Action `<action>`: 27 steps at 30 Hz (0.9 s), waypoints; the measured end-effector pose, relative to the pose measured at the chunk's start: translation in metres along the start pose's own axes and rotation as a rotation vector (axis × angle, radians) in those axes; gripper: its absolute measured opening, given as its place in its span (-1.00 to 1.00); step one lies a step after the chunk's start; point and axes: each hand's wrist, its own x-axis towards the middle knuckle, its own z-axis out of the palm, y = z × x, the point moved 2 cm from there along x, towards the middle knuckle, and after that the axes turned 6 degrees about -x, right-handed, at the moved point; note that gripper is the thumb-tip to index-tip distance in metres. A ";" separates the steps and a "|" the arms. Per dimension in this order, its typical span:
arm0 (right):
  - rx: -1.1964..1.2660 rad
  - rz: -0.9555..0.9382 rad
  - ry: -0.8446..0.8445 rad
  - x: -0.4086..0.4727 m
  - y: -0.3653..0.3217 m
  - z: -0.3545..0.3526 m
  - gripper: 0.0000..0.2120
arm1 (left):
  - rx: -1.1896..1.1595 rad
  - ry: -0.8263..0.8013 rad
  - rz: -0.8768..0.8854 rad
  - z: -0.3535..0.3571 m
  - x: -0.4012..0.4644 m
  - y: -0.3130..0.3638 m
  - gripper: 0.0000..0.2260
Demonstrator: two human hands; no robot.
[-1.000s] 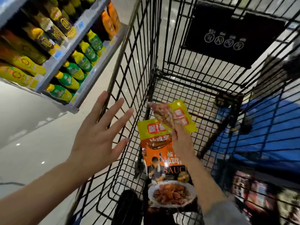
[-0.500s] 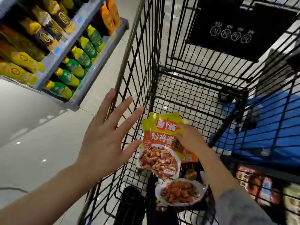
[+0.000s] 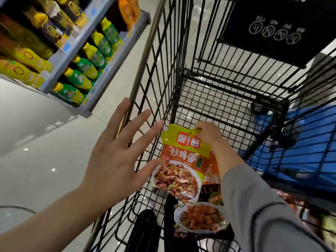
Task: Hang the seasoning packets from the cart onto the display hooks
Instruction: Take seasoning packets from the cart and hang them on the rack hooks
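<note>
Inside the wire cart [image 3: 163, 73], your right hand [image 3: 209, 135] pinches an upright seasoning packet [image 3: 181, 164] by its top edge; your left hand [image 3: 116, 160] hovers, fingers [image 3: 145, 139] spread.

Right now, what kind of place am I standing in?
Most likely a supermarket aisle: a black wire shopping cart, a shelf of bottled sauces with price tags, and a seasoning packet that the right hand is lifting from the cart.
</note>
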 end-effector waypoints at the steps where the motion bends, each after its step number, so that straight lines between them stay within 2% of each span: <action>1: -0.023 -0.014 0.002 -0.006 -0.002 -0.004 -0.73 | -0.004 0.001 0.003 0.000 0.000 0.000 -0.48; 4: -0.078 -0.037 0.077 -0.035 -0.010 -0.014 -0.79 | -0.018 0.011 0.002 -0.001 0.000 0.000 -0.50; 11: -0.061 -0.074 0.388 -0.146 -0.017 -0.058 -0.81 | -0.066 -0.001 0.016 -0.001 0.002 -0.003 -0.43; 14: -0.088 -0.125 0.544 -0.187 -0.019 -0.082 -0.86 | 0.016 -0.027 0.017 -0.005 0.004 0.002 -0.40; 17: -0.153 -0.113 0.694 -0.221 -0.017 -0.112 -0.92 | 0.144 -0.120 0.079 -0.010 0.007 0.010 -0.33; 19: -0.208 -0.078 0.772 -0.241 -0.010 -0.132 -0.92 | 0.236 -0.289 0.197 -0.008 0.006 0.020 -0.20; 21: -0.248 0.003 0.815 -0.260 0.001 -0.146 -0.95 | 0.305 -0.424 0.225 0.003 0.002 0.036 -0.24; 23: -0.295 0.084 0.787 -0.273 0.015 -0.152 -0.94 | 0.192 -0.540 0.063 0.016 0.005 0.054 -0.42; 25: -0.378 0.142 0.744 -0.281 0.029 -0.152 -0.92 | -0.066 -0.567 -0.104 0.036 0.012 0.070 -0.51; 27: -0.483 0.192 0.694 -0.286 0.040 -0.148 -0.81 | -0.323 -0.607 -0.234 0.062 0.020 0.079 -0.55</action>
